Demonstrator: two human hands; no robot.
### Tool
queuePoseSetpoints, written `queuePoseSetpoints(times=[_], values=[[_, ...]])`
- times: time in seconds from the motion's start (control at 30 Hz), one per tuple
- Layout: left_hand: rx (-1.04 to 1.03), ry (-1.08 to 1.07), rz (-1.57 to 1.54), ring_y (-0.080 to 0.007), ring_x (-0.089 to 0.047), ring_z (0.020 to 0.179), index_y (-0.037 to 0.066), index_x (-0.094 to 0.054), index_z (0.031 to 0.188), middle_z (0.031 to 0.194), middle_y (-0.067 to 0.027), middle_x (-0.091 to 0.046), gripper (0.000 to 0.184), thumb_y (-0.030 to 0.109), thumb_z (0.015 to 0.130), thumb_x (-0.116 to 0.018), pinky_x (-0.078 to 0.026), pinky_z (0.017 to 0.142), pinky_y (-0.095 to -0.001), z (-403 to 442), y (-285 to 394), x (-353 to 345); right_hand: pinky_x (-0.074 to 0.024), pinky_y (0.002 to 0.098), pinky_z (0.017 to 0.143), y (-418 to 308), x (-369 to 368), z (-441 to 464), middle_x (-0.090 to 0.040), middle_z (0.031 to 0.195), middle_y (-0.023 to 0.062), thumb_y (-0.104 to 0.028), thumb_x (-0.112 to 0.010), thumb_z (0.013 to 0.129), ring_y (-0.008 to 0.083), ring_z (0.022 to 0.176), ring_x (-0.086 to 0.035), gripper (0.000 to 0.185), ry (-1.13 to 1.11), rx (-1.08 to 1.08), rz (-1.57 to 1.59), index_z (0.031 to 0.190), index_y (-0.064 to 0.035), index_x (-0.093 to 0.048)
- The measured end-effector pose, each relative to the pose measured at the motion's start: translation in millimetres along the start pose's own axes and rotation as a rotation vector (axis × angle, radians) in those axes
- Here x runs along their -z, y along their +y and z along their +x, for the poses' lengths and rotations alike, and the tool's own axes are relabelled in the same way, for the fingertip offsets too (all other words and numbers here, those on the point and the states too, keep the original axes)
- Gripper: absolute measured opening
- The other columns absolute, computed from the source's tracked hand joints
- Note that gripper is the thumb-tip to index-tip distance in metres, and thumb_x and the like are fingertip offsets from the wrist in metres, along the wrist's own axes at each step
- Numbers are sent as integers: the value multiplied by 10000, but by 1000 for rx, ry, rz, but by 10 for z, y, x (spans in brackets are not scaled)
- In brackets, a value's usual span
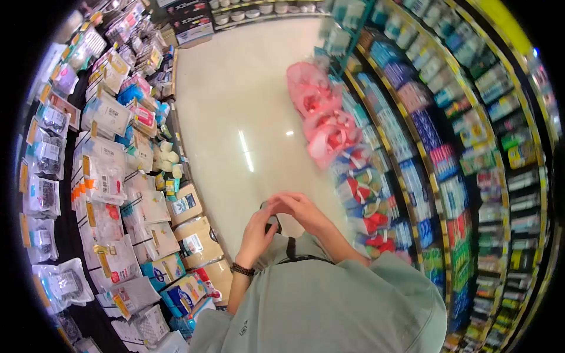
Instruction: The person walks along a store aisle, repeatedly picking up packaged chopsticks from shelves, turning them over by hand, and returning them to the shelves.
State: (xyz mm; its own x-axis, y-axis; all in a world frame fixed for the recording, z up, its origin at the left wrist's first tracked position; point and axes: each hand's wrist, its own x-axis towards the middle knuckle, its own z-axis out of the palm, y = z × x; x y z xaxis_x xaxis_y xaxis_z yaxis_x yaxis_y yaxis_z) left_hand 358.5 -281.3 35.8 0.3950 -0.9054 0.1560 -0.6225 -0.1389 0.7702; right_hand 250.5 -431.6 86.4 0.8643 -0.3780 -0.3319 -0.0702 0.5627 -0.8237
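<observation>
My left hand point(256, 232), with a dark beaded bracelet point(242, 269) at the wrist, is held low in front of my body. My right hand point(299, 210) meets it there, and the fingers of both overlap at the tips. The right fingers are stretched and gently bent, and the left thumb stands apart from its fingers. I see no object in either hand, though the space under the palms is partly hidden. Below them are the green shirt point(329, 306) and a black strap point(291, 248).
A pale shiny floor point(218, 100) runs ahead between two shelf rows. Packaged goods hang on the left rack point(109, 182), with brown flat packs point(197, 242) lower down. Pink bags point(321, 112) jut from the right shelves point(412, 129). Stacked boxes point(188, 20) stand at the far end.
</observation>
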Motion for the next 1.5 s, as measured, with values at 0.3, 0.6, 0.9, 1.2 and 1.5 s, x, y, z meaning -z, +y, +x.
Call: queuePoseSetpoints(times=[0.3,0.6,0.9,1.2,1.5], values=[[91,117,120,-399,-554,1211,-27,-577,1264,1257,-211,-613,426,150,889,-676,-453,1035,-444,1394,-972,948,-496,381,999,-574,-231,1593,-670,1206,153,-247,-466,1056,242,1161,-628,380,-119,50,-8,1288,20,-606],[319,-82,-109,-386,-562,1208,-32,-510,1329,1258,-199,-619,513,155,880,-675,-449,1030,-447,2443,-1577,1270,-501,352,990,-976,-138,3357,-657,1223,151,-250,-457,1058,216,1128,-628,419,-111,-53,52,1377,15,-520],[49,-31,326,-420,-427,1349,-51,-464,1359,1363,-238,-525,569,197,892,-675,-375,1101,-469,4548,-2075,2096,-470,377,1039,-2073,-91,5451,-615,1303,167,-200,-444,1059,241,1244,-565,387,-109,50,59,1357,36,-518],[79,-34,248,-431,-380,1377,-67,-441,1372,1398,-256,-477,609,187,870,-674,-361,1111,-486,5887,-2813,2563,-477,378,1041,-2719,-30,6825,-609,1303,170,-183,-452,1054,234,1224,-573,399,-110,-36,126,1387,34,-492],[173,-110,39,-413,-458,1316,-66,-472,1348,1356,-246,-526,590,184,861,-693,-388,1101,-460,7078,-3993,3021,-476,396,1041,-3152,29,8531,-589,1364,144,-227,-476,1048,252,1276,-547,391,-87,-108,132,1338,25,-549]])
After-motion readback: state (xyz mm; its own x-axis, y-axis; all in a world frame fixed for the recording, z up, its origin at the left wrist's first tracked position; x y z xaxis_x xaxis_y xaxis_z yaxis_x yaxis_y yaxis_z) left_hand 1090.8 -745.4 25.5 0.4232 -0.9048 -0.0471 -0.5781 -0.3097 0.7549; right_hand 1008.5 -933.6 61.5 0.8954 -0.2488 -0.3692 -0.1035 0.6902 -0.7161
